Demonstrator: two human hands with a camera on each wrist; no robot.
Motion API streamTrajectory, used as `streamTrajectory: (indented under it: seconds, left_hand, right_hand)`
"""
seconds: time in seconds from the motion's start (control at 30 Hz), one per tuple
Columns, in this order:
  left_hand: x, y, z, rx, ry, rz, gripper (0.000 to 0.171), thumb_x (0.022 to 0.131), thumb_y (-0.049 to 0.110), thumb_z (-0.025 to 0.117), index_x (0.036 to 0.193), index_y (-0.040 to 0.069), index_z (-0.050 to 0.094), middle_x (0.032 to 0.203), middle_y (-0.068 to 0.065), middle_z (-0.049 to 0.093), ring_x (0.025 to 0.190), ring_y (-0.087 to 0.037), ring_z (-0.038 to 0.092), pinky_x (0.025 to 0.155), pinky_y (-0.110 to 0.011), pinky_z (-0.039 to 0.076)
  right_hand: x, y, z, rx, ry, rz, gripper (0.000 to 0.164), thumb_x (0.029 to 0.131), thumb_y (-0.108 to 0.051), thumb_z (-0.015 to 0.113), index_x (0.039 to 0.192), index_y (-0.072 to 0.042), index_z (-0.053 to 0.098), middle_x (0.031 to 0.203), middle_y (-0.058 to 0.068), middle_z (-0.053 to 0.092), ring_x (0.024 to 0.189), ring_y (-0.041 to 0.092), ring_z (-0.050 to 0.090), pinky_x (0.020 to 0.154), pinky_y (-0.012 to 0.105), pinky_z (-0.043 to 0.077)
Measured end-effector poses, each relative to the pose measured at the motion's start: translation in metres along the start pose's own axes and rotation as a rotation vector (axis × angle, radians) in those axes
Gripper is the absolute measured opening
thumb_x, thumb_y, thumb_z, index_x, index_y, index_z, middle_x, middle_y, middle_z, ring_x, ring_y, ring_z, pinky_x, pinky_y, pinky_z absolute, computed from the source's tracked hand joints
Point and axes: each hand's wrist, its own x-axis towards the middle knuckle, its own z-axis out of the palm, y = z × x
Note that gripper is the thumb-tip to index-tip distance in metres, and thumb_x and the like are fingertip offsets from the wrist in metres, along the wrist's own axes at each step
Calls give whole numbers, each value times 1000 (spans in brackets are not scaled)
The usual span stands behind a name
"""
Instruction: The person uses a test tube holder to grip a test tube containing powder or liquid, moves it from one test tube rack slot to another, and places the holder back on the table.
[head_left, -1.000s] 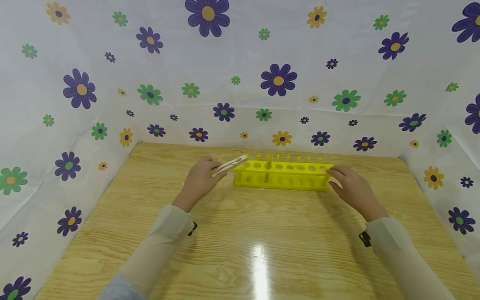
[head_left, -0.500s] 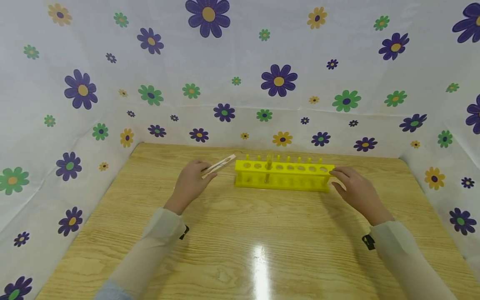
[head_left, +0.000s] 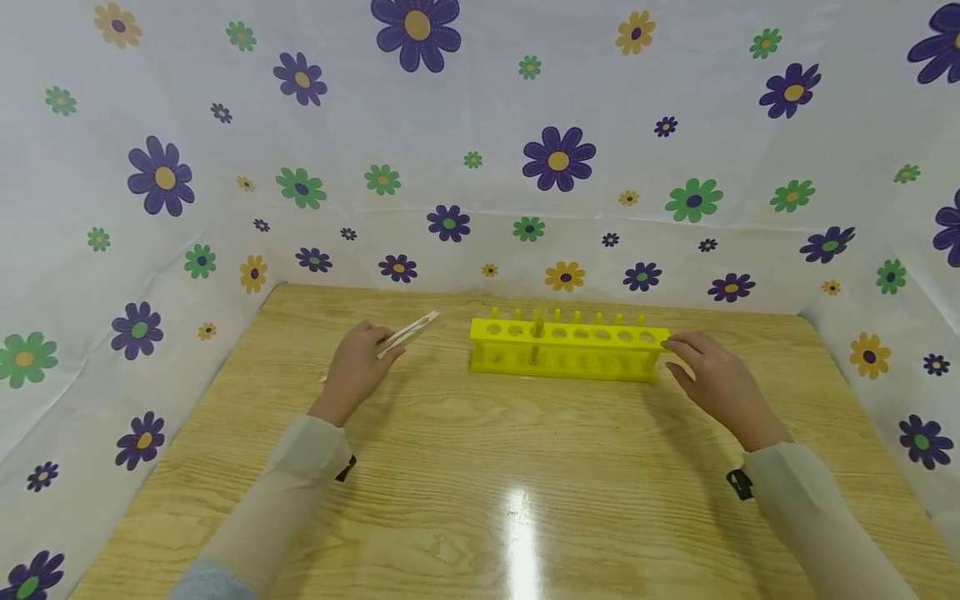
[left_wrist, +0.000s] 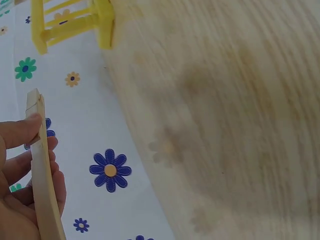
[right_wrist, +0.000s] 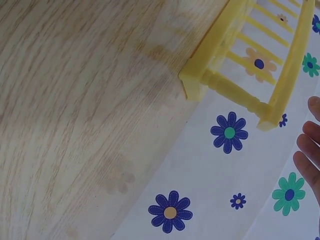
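Observation:
My left hand (head_left: pixel 351 371) pinches a wooden test tube clamp (head_left: pixel 408 332) between thumb and fingers, its jaw end pointing up and right. In the left wrist view the clamp (left_wrist: pixel 44 187) runs upright through the hand. To its right, and apart from it, a yellow test tube rack (head_left: pixel 600 372) stands on the table. One test tube (head_left: pixel 538 327) with brownish contents is upright in a hole left of the rack's middle. At the rack's right end is my right hand (head_left: pixel 716 387), fingers (right_wrist: pixel 309 145) loosely extended and holding nothing; in the right wrist view a gap separates them from the rack.
The wood-grain table (head_left: pixel 450 483) carries a bright reflection near its front. White cloth (head_left: pixel 465 100) printed with flowers rises behind it and along both sides. Short yellow pegs (head_left: pixel 597 318) stand along the rack's back.
My left hand has moved left with the clamp, away from the rack's left end. The right hand has shifted very slightly right; the rack and test tube stay in place.

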Motion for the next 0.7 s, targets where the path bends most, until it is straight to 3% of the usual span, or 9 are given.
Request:
streamTrajectory:
  seconds: [0.7]
  left_hand:
    - [-2, -17, 7, 39, -81, -89, 28, 89, 17, 64, 107, -5, 64, 93, -19, 60, 79, -28, 56, 71, -42, 48]
  right_hand:
    - [-3, 4, 1, -25, 12, -1, 36, 71, -3, 79, 104, 3, 66, 105, 20, 65, 94, 34, 63, 75, 45, 54]
